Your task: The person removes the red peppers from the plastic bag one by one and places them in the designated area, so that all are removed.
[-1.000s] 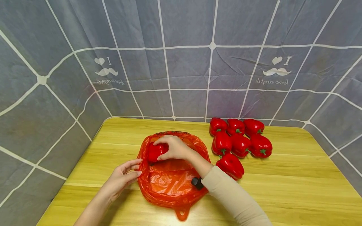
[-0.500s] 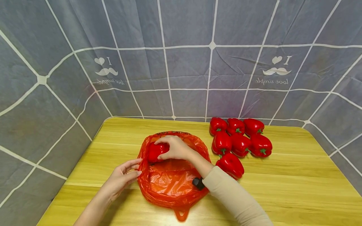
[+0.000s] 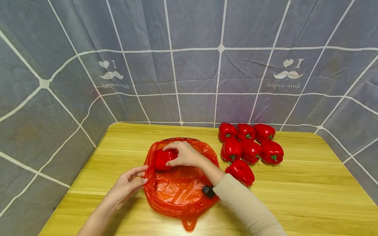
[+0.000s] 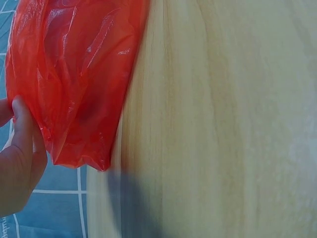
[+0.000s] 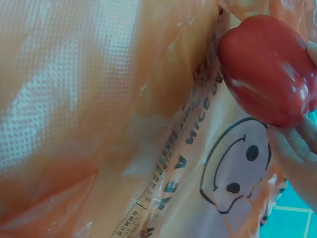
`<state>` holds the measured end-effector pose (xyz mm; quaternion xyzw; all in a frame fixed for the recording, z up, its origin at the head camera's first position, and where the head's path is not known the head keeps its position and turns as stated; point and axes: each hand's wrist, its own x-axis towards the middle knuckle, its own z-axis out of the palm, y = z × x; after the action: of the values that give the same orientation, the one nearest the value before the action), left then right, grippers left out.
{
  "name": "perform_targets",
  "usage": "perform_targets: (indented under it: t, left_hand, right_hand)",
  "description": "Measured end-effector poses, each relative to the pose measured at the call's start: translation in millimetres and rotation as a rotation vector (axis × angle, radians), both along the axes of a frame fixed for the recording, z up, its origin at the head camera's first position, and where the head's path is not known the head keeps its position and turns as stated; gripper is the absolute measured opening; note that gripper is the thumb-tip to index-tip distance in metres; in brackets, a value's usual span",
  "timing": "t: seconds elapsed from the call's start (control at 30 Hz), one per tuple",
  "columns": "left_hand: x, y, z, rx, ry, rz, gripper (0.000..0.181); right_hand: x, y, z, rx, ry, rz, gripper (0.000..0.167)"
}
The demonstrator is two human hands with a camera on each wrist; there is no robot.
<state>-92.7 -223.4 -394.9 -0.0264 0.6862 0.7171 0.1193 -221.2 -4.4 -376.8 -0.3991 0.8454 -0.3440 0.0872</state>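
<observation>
An orange-red plastic bag (image 3: 183,211) stands with its mouth spread wide. Inside it, at the left, my right hand (image 3: 186,155) grips a red bell pepper (image 3: 162,159), thumb on one side and fingers on the other. The same bell pepper (image 5: 265,69) shows in the right wrist view beside the printed smiley on the bag. At the bag's left rim, my left hand (image 3: 127,185) holds the plastic between thumb and fingers. The left wrist view has the left hand (image 4: 20,158) at the bag's outer wall (image 4: 84,74), with creases running from the fingertips.
To the bag's right, several red bell peppers (image 3: 251,151) lie grouped; the nearest pepper (image 3: 240,172) is beside the right forearm. A small black object (image 3: 208,191) sits by the right cuff. The wooden table (image 3: 307,196) meets a grey patterned cloth (image 3: 195,72) behind.
The right hand and its bell pepper have shifted very slightly to the right inside the bag. The left hand stays where it was.
</observation>
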Motion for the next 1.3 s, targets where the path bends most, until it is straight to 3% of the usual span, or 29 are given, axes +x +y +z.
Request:
perform_targets:
  t: [0.57,0.9,1.3]
  left_hand:
    - [1.1,-0.3,0.9,-0.011,-0.02,0.015,0.055]
    - [1.2,-0.4,1.3,-0.013,-0.016,0.024,0.054]
    - [-1.7,-3.1,2.3,-0.022,0.003,0.021,0.055]
  right_hand:
    - [-0.8,16.5,13.0,-0.029,-0.02,-0.01,0.044]
    - [-1.2,31.3,21.5,-0.115,-0.059,-0.032,0.043]
    - [-0.9,55.2,30.1,-0.237,-0.181,-0.022,0.045]
